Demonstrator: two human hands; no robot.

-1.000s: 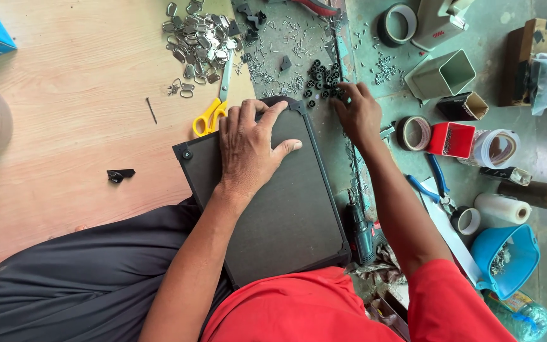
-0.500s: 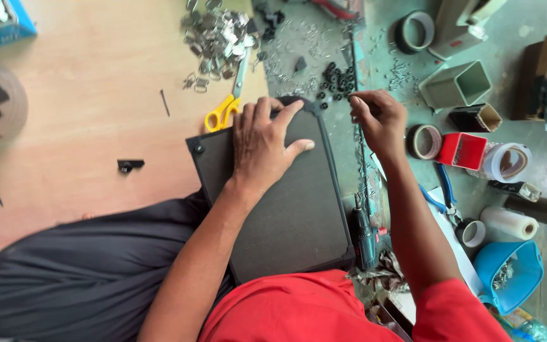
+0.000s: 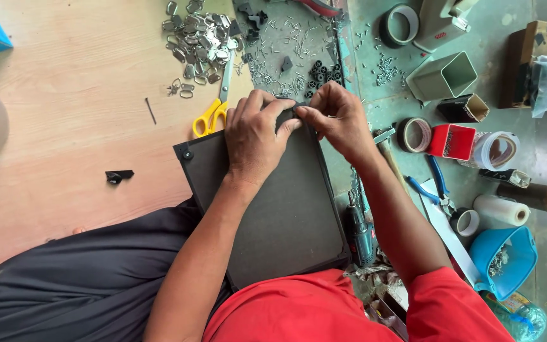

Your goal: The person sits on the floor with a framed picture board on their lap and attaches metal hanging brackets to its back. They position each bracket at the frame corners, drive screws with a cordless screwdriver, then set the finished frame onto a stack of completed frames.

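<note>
- We saw the left hand [image 3: 254, 142] lying flat on the dark board [image 3: 273, 215], fingers together at its far edge.
- Right hand [image 3: 337, 117] pinched a small dark piece there, fingers clamped on it.
- Board rested on the person's lap and the worktop [image 3: 77, 107].
- Yellow scissors [image 3: 210, 114] lay just beside it, metal rings [image 3: 197, 38] beyond.
</note>
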